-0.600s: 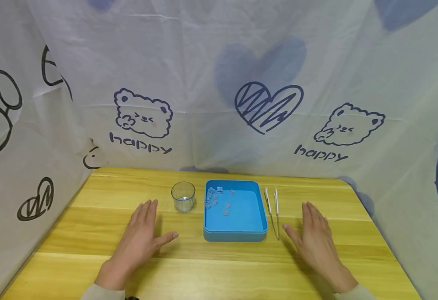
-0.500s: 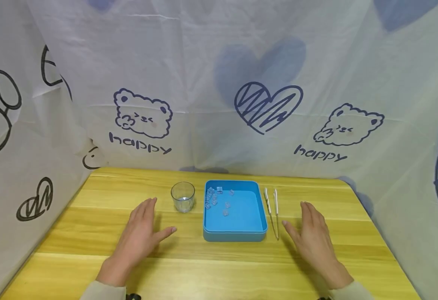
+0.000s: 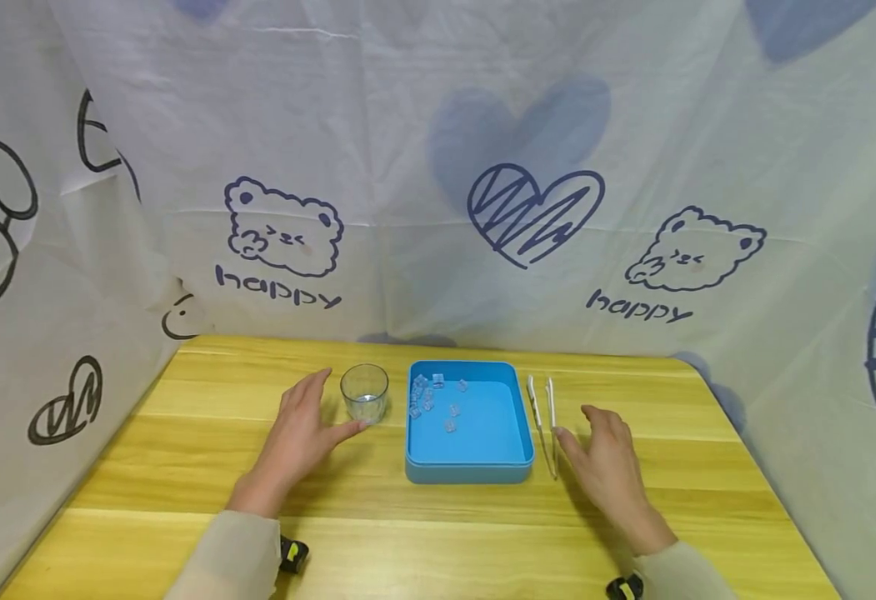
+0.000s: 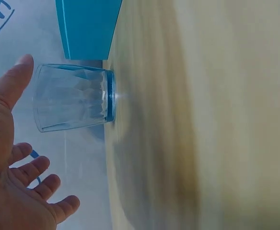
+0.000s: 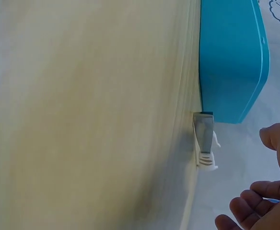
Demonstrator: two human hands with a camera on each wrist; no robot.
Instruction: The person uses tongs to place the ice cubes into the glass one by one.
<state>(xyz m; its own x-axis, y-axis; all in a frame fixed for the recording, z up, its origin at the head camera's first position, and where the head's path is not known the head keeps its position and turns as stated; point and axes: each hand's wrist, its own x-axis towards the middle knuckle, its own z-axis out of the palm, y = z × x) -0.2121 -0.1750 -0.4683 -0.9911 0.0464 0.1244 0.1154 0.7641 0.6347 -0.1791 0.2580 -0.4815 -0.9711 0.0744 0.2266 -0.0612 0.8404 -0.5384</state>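
Note:
A clear drinking glass (image 3: pixel 365 390) stands upright on the table, left of a blue square tray (image 3: pixel 470 473). My left hand (image 3: pixel 297 437) is spread at the glass's near left side, thumb tip overlapping its base in the head view. In the left wrist view that hand (image 4: pixel 15 167) shows thumb and fingers apart beside the glass (image 4: pixel 75 98). White-handled metal tongs (image 3: pixel 553 425) lie to the right of the tray. Beside them hovers my right hand (image 3: pixel 608 467), its thumb close to the tongs and nothing in its grasp; the right wrist view shows the tongs (image 5: pixel 204 139) next to the hand (image 5: pixel 269 187).
Several small clear cubes (image 3: pixel 427 402) lie in the tray, mostly along its left side. The wooden table (image 3: pixel 438 550) ends at a printed cloth (image 3: pixel 407 250) hanging behind it. A black wrist device (image 3: pixel 293 554) shows at the left sleeve.
My left hand has moved forward and right, up to the glass. My right hand has shifted left toward the tongs. Glass, tray and tongs stay in place.

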